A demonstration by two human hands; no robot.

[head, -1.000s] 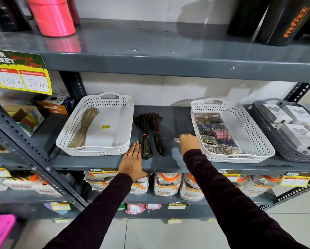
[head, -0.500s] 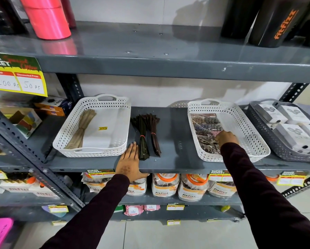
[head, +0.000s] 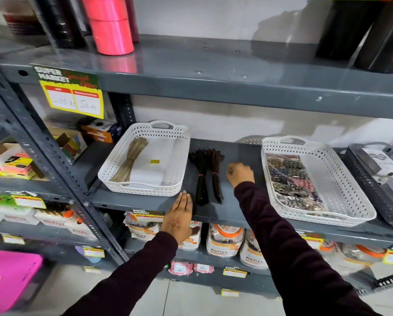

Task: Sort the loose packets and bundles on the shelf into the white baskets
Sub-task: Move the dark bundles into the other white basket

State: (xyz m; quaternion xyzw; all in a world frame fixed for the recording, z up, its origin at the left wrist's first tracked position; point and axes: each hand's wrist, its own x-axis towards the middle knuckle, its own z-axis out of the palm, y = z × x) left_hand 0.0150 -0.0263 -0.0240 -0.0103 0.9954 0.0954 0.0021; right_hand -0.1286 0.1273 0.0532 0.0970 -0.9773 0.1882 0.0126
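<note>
Two white baskets stand on the grey shelf (head: 236, 153). The left basket (head: 179, 179) holds one tan bundle (head: 131, 161). The right basket (head: 341, 183) holds several small packets (head: 289, 179) along its left side. Between them lie two dark bundles (head: 205, 176) tied with red bands. My left hand (head: 179, 215) rests flat on the shelf's front edge, just left of the dark bundles, fingers apart. My right hand (head: 240, 173) hovers over the bare shelf right of the bundles, fingers curled; I cannot see anything in it.
A grey basket (head: 369, 185) with white boxes stands at the far right. Jars (head: 223, 242) fill the shelf below. Pink rolls (head: 111, 26) and black cylinders (head: 373, 30) stand on the shelf above. A price sign (head: 70, 92) hangs at upper left.
My right hand went from the bare shelf into the right basket, then came back to the shelf beside the dark bundles. My left hand stayed in place. The view shifted.
</note>
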